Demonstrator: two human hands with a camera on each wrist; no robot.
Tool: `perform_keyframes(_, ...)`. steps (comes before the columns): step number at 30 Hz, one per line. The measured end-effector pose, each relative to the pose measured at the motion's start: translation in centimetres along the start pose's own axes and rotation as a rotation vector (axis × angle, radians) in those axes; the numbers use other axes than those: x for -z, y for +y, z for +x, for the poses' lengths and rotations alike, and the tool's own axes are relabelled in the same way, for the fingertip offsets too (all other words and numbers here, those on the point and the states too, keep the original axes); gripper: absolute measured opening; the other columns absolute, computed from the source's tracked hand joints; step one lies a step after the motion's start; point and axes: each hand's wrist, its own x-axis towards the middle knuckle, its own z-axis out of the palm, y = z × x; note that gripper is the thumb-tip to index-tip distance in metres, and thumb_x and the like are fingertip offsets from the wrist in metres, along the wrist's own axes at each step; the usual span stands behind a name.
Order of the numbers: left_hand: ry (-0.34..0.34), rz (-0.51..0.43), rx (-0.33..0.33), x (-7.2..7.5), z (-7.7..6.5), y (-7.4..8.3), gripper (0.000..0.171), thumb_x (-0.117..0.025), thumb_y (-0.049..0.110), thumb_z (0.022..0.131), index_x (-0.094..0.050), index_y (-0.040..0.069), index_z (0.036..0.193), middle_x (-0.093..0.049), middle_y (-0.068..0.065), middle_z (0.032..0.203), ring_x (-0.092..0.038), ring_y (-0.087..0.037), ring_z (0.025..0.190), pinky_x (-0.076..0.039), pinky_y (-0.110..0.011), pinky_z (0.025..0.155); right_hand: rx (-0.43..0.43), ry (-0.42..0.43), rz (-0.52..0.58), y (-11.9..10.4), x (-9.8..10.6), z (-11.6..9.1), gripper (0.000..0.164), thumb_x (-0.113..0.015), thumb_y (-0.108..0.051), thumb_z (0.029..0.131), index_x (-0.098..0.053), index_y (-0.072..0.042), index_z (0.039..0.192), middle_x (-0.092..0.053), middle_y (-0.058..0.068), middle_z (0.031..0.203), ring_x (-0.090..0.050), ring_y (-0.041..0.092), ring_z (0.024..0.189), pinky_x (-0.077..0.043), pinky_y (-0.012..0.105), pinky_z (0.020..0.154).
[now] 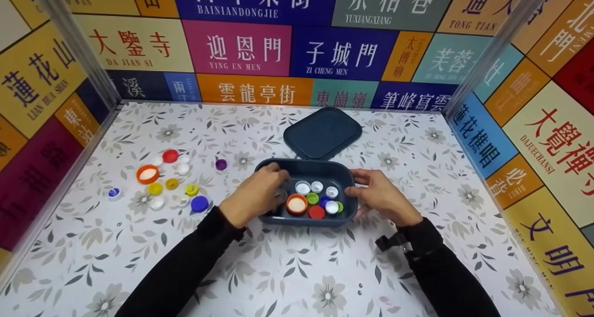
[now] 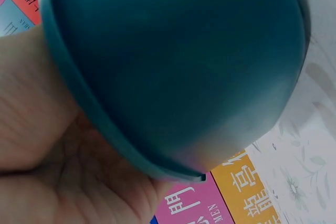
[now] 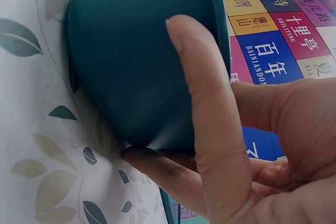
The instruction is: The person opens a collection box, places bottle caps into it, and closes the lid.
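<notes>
A dark blue-green plastic box [image 1: 301,222] stands on the table with several bottle caps inside, among them an orange-rimmed cap [image 1: 297,205], a red cap [image 1: 317,212] and a white cap [image 1: 303,187]. My left hand [image 1: 254,194] reaches over the box's left end, fingers bent down inside. Beside those fingertips is a greyish clear cap [image 1: 281,196]; I cannot tell whether they pinch it. In the left wrist view the box wall hides the fingertips. My right hand [image 1: 378,194] grips the right end, one finger [image 3: 215,114] lying along the outer wall.
Behind the box lies its dark lid [image 1: 322,133], flat on the flowered tabletop. Loose caps are spread to the left, including a blue cap [image 1: 199,204], a red cap [image 1: 170,156] and a small purple cap [image 1: 221,164]. Sign-covered walls [image 1: 241,50] enclose the back and sides.
</notes>
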Motion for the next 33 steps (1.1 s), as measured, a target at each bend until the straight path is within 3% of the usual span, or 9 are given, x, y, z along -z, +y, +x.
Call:
perform_keyframes(17,0.203,0.006,0.037,2.9,-0.2,-2.3,0.047,-0.090,0.014,0.099,-0.077,0.007,0.144,-0.072,-0.019,0.141,-0.074,-0.039,0.130,-0.067,-0.054,0.112,0.011,-0.004,0.000,0.0,0.0,0.0,0.071,-0.074,-0.001,0.107,-0.050,0.000,0.173,-0.062,0.032,0.166,-0.084,0.033,0.105,-0.072,0.040,0.060)
perform_keyframes(25,0.231,-0.068,0.128,4.3,0.0,-4.3,0.061,-0.093,0.018,0.098,-0.071,0.009,0.155,-0.063,-0.026,0.156,-0.066,-0.047,0.141,-0.061,-0.061,0.120,-0.001,-0.001,-0.015,0.0,0.2,0.0,0.071,-0.074,-0.001,0.108,-0.050,-0.001,0.174,-0.062,0.030,0.168,-0.084,0.031,0.101,-0.072,0.041,0.061)
perform_keyframes(33,0.197,-0.084,0.268,3.4,0.1,-7.6,0.059,-0.086,0.020,0.101,-0.069,0.006,0.156,-0.057,-0.031,0.162,-0.061,-0.052,0.147,-0.055,-0.065,0.127,-0.001,-0.020,-0.001,-0.1,0.3,-0.2,0.069,-0.075,0.000,0.108,-0.053,-0.003,0.173,-0.064,0.030,0.166,-0.086,0.032,0.102,-0.072,0.043,0.062)
